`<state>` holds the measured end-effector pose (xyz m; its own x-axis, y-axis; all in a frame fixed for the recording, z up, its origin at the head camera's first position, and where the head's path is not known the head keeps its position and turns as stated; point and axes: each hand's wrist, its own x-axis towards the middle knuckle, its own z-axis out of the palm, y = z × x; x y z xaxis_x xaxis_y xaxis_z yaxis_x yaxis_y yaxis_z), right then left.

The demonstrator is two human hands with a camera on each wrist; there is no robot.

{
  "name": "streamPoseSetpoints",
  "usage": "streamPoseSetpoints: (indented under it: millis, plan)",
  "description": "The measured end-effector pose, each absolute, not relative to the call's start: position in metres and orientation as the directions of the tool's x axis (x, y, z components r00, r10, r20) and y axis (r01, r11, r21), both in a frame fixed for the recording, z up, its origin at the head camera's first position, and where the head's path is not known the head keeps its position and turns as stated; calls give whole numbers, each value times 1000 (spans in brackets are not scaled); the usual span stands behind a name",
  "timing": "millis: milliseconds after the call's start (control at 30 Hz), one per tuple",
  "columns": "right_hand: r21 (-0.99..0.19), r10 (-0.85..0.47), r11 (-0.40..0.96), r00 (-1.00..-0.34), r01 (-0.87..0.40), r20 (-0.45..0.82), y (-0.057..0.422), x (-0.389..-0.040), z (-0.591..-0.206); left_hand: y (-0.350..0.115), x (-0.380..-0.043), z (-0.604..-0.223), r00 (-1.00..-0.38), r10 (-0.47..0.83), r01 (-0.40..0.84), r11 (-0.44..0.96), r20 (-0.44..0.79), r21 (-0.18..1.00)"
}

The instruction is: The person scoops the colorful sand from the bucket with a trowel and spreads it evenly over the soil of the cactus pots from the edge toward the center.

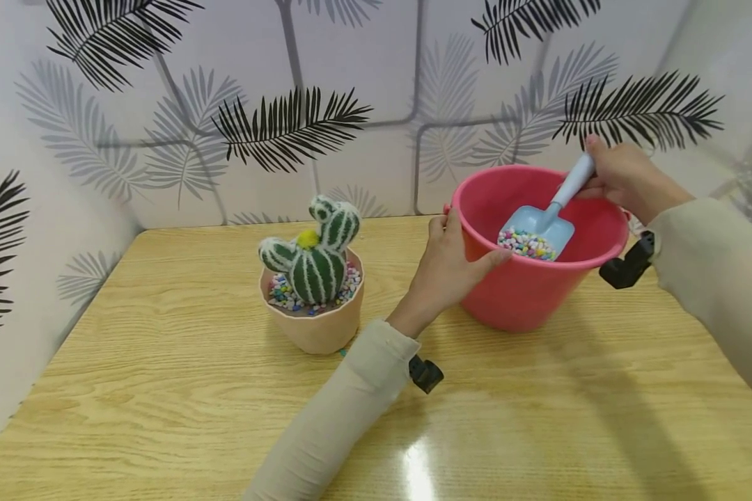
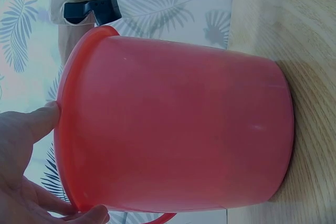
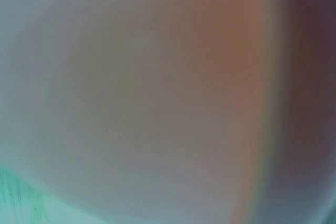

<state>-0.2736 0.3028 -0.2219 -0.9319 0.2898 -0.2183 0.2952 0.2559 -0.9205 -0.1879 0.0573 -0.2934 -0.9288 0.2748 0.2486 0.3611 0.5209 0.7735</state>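
A light-blue scoop (image 1: pixel 546 220), tilted and holding pastel pebbles (image 1: pixel 528 245), is inside the pink bucket (image 1: pixel 507 299) — the near rim hides part of its tip. The right hand (image 1: pixel 628 174) curls its fingers round the handle (image 1: pixel 575 182); the left hand (image 1: pixel 446 270) grips the rim. A potted cactus (image 1: pixel 316 275) stands left on the surface (image 1: pixel 163 390).

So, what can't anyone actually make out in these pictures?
Head view: the inside bottom of the pinkish-red round plastic bucket, hidden by its near wall and the light-blue plastic scoop.
Head view: the number of tiny multicoloured pebbles in the scoop; they are too small to count.
Left wrist view: part of the person's left hand, cut off by the left and lower edges.
Right wrist view: nearly everything, blurred, perhaps by something close to the lens.
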Motion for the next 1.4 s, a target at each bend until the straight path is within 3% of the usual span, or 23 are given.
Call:
streamPoseSetpoints:
  millis: [1033,1400]
  plan:
    - [-942,268,87,-918,324,-291,293,-285,-188,40,-178,-289,-892,321,446,505,319,739]
    - [-953,219,63,-935,298,-278,265,-297,-191,18,-174,-290,-929,272,367,584,252,724]
